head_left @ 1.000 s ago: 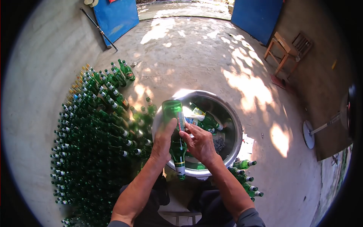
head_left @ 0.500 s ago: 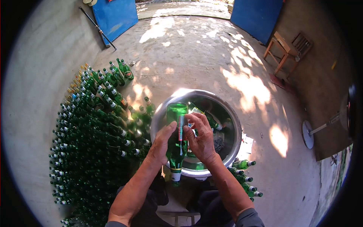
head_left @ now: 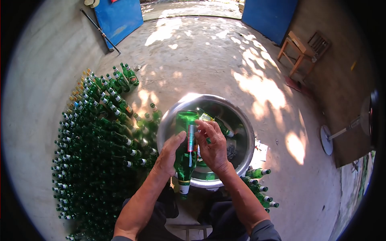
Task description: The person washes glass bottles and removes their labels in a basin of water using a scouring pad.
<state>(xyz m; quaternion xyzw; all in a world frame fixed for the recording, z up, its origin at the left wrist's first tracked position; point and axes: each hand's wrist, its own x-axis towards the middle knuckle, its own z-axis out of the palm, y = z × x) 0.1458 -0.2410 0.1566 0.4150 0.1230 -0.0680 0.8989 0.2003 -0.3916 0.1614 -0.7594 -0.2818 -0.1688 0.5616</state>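
A green glass bottle (head_left: 185, 170) is held over a wide metal basin (head_left: 251, 136), its base pointing away from me and its neck toward my lap. My left hand (head_left: 168, 154) is closed around its left side, thumb on the glass. On the bottle's upper right side is a narrow strip of shiny label (head_left: 191, 140). The curled fingers and thumb of my right hand (head_left: 214, 148) are at the label's right edge; their exact grip is partly hidden. Inside the basin lie another green bottle (head_left: 226, 129) and a dark, scrubber-like clump (head_left: 231, 152).
A dense crowd of green bottles (head_left: 96, 160) stands to the left, reaching close to the basin. Several more bottles (head_left: 259, 188) lie at right. Farther right are a pedestal fan (head_left: 327, 140) and a wooden chair (head_left: 301, 50). Blue doors (head_left: 120, 22) frame the far opening.
The whole view has shifted slightly, moving the scene a little left. Both hands keep nearly the same places on the bottle, with my right fingers still at the label.
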